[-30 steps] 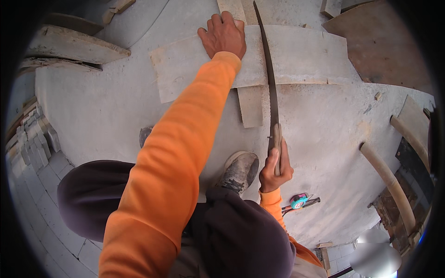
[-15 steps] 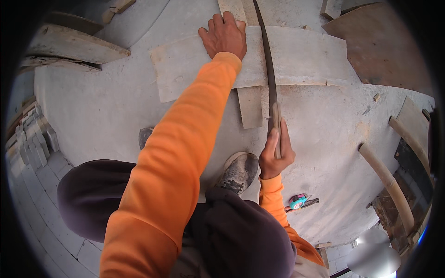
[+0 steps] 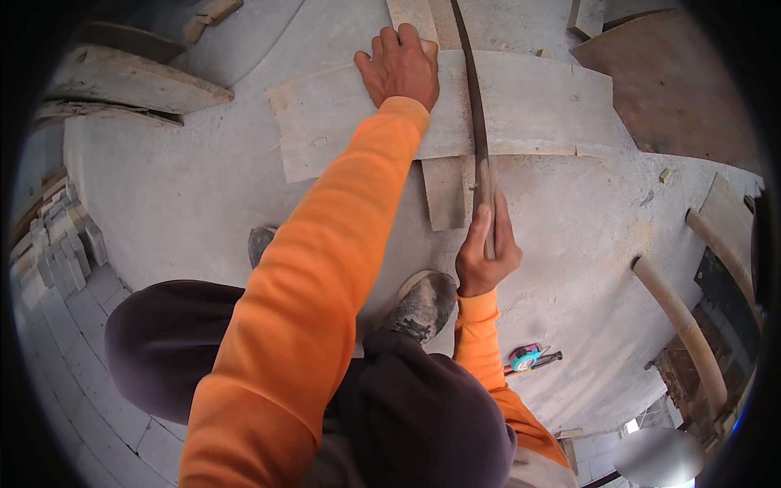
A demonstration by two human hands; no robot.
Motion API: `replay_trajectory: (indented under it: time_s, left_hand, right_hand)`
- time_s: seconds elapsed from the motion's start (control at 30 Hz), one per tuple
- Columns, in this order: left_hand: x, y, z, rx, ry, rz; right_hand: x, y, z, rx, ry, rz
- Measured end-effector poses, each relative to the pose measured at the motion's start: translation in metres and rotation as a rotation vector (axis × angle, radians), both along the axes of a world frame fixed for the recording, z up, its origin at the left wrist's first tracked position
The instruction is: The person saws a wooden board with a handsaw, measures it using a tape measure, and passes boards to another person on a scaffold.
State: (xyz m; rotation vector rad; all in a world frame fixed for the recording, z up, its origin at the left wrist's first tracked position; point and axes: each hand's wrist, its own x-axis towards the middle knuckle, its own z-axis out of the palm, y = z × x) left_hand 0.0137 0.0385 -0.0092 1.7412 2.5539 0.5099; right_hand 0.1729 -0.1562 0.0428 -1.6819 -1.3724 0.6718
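Note:
A long pale wooden board (image 3: pixel 537 102) lies crosswise in front of me, over a narrower wood piece (image 3: pixel 445 195) that sticks out beyond its near and far edges. My left hand (image 3: pixel 401 69) presses down at the board's far edge, its fingers bent over that edge and the fingertips hidden. To its right, a handsaw (image 3: pixel 474 98) runs across the board, its blade seen edge-on. My right hand (image 3: pixel 488 256) is closed around the saw's handle, just on the near side of the board.
A turquoise tape measure (image 3: pixel 525 356) lies by my right forearm. Brownish sheets (image 3: pixel 683 81) stand at the far right, with a round pole (image 3: pixel 679 329) nearer. Old planks (image 3: pixel 138 77) lie far left, above stacked grey blocks (image 3: pixel 69 244). My shoe (image 3: pixel 423 307) rests on the concrete floor.
My right hand has pushed the saw forward, away from me, so its handle is closer to the board. My left hand keeps its place on the board; the view has shifted slightly.

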Motion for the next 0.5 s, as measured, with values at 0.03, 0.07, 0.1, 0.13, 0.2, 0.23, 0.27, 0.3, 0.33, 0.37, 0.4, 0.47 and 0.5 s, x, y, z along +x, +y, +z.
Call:
replay_trajectory:
  time_s: [0.03,0.07,0.1,0.13,0.2,0.23,0.27,0.3,0.33,0.37,0.4,0.47,0.5]
  left_hand:
    - [0.003,0.001,-0.003,-0.002,-0.001,-0.004]
    - [0.002,0.0,-0.005,-0.01,-0.002,-0.003]
    - [-0.001,-0.004,-0.009,0.0,0.013,-0.002]
    - [-0.004,-0.011,-0.014,0.008,0.026,-0.001]
    - [-0.011,0.001,-0.012,0.026,0.028,-0.006]
    - [-0.019,-0.004,-0.007,0.003,0.037,-0.008]
    - [-0.013,-0.002,-0.005,-0.015,0.01,-0.018]
    - [-0.012,0.0,-0.002,-0.013,0.028,-0.012]
    - [-0.008,-0.001,0.0,-0.022,0.043,-0.008]
    - [-0.005,-0.002,0.0,-0.027,0.054,-0.007]
    - [-0.007,-0.006,0.0,-0.025,0.05,-0.009]
    - [-0.005,0.0,0.001,0.017,0.04,-0.018]
    - [0.001,0.001,-0.004,0.021,0.039,-0.016]
  right_hand:
    - [-0.008,0.041,0.007,0.058,0.05,0.026]
    - [-0.01,0.041,0.005,0.05,0.041,0.038]
    - [-0.01,0.039,0.005,0.041,0.031,0.05]
    - [-0.008,0.035,0.005,0.031,0.018,0.06]
    - [0.01,-0.038,0.007,-0.043,-0.033,0.015]
    - [0.019,-0.081,0.007,-0.055,-0.053,0.039]
    - [0.036,-0.122,0.018,-0.152,-0.043,0.034]
    - [0.04,-0.141,0.028,-0.142,-0.034,0.02]
    - [0.041,-0.135,0.026,-0.131,-0.023,0.017]
    - [0.039,-0.117,0.02,-0.115,-0.017,0.009]
    - [0.033,-0.093,0.014,-0.101,-0.008,0.003]
    - [0.004,-0.003,0.008,0.014,-0.009,0.038]
    - [-0.003,0.033,0.005,0.024,0.044,0.036]
